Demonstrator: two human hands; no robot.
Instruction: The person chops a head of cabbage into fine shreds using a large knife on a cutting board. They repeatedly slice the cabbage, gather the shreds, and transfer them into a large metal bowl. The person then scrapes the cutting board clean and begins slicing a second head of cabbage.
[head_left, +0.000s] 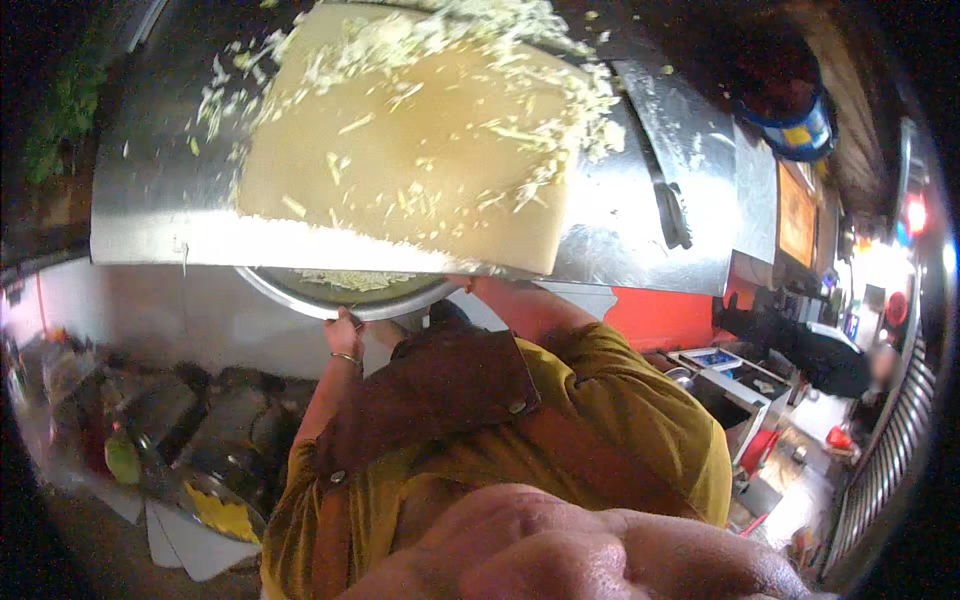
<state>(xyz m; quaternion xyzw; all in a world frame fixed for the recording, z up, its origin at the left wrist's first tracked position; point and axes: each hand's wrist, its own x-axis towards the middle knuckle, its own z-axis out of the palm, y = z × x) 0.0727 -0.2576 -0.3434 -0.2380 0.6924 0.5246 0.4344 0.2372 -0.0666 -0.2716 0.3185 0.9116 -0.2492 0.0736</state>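
My left hand (345, 331), with a bangle at the wrist, grips the near left rim of a large round metal bowl (281, 300). My right hand (466, 283) is at the bowl's right rim, partly hidden under the counter edge; its fingers barely show. Shredded cabbage (356, 280) lies in the bowl, whose far part is hidden below the counter. Above it, a pale cutting board (420, 157) rests on the steel counter (165, 217). More cabbage shreds (525, 30) are heaped along the board's far edge and scattered over it. A knife (671, 214) lies right of the board, its dark handle towards me.
A blue tub (802, 131) with dark contents stands at the back right. Leafy greens (64, 112) are at the far left. Dark sacks or bags (225, 420) lie on the lower left. A person (862, 367) in dark clothing is farther off at the right, near shelves.
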